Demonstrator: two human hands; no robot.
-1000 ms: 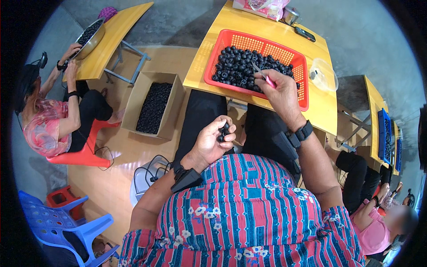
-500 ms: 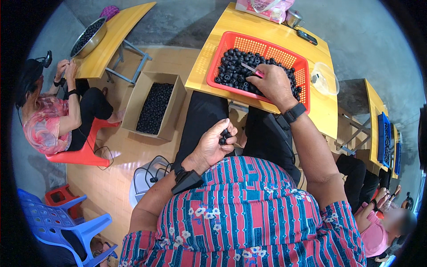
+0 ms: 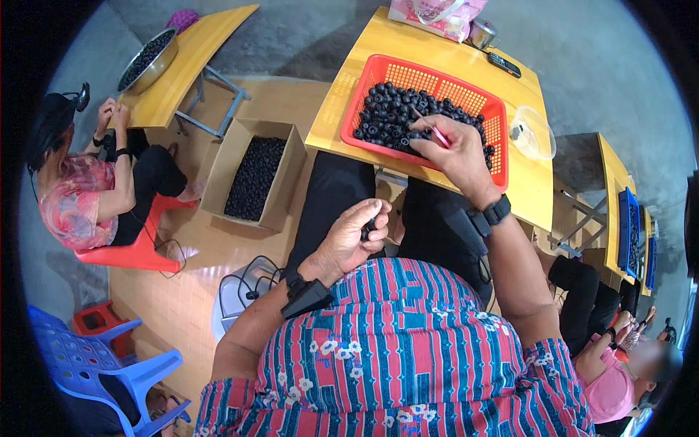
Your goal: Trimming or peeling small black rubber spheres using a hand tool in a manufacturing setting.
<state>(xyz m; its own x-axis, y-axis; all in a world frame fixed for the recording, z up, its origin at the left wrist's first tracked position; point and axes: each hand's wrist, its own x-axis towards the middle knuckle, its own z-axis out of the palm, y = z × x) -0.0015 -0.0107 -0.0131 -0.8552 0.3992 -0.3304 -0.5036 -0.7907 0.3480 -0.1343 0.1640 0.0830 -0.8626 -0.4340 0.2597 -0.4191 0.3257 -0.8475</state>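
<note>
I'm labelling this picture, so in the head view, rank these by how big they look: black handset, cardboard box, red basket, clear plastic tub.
Largest to smallest, as they look:
1. Red basket
2. Cardboard box (on the floor, so true size is unsure)
3. Clear plastic tub
4. Black handset

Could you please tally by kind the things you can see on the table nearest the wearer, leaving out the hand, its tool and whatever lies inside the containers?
Red basket: 1
Clear plastic tub: 1
Metal mug: 1
Black handheld device: 1
Pink bag: 1
Total: 5
</note>
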